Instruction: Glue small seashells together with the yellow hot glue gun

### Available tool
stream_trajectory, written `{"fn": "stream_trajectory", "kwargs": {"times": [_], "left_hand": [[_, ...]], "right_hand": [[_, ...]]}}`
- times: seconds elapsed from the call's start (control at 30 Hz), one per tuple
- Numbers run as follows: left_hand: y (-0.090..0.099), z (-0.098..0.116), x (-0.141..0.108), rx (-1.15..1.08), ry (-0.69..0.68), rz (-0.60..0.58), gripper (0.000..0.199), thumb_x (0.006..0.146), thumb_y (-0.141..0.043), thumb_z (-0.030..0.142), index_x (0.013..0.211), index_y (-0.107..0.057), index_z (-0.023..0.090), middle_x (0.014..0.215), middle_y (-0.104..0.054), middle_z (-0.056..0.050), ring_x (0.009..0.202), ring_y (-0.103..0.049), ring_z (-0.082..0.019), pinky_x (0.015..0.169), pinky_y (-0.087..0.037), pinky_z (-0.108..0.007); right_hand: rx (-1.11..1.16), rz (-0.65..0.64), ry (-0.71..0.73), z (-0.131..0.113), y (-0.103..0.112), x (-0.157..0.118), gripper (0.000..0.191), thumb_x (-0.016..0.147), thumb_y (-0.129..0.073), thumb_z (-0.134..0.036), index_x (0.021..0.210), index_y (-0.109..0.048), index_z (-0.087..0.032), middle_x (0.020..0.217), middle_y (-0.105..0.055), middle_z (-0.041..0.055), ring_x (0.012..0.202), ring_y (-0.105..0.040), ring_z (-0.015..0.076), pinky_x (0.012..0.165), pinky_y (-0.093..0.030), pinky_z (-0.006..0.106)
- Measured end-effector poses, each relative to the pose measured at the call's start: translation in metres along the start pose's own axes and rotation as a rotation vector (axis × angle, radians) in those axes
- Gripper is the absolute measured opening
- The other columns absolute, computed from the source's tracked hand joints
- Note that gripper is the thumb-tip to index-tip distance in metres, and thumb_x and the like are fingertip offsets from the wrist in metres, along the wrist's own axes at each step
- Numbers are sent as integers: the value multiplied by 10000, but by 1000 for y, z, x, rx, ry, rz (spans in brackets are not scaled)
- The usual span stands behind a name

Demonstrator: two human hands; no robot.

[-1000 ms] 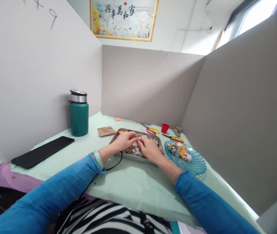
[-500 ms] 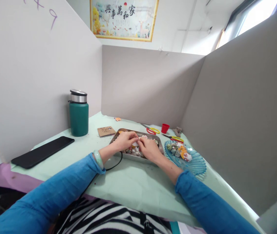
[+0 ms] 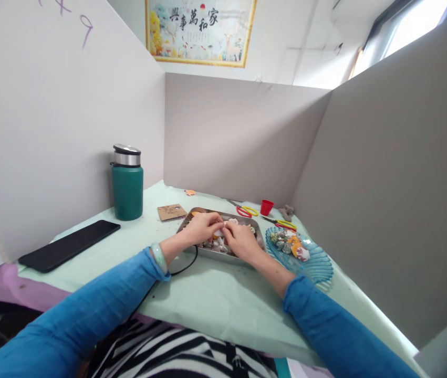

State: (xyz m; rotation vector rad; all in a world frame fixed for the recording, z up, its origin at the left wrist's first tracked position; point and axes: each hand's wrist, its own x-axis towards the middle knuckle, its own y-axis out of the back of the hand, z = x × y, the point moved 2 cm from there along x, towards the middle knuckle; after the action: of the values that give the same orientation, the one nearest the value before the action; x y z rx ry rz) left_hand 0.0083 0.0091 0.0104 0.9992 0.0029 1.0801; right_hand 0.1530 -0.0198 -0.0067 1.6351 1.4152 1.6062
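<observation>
Above a metal tray, my left hand and my right hand meet with pinched fingertips. Between them a small whitish piece shows in part; the fingers cover most of it, and its kind is unclear. Inside the tray lie several small white, orange and greenish pieces, partly hidden by the hands. Just right of the tray, a blue ribbed glass plate bears small orange, white and green decorated pieces.
Behind the tray are two pairs of red-and-yellow-handled scissors and a red cup. A brown card, a green bottle and a black phone-like slab stand or lie to the left. Grey panels enclose the table.
</observation>
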Motion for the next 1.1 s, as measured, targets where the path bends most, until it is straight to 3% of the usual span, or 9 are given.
{"fn": "stream_trajectory", "kwargs": {"times": [1.1], "left_hand": [[0,-1,1,77,-27,16,243,819,-452,365,808,-597,170,534,-594,28,475,-536,-96,528,-368,-190]], "right_hand": [[-9,-10,4,1,-1,1,358,922,-313,-373,856,-611,-186,792,-653,37,685,-559,127,606,-274,233]]}}
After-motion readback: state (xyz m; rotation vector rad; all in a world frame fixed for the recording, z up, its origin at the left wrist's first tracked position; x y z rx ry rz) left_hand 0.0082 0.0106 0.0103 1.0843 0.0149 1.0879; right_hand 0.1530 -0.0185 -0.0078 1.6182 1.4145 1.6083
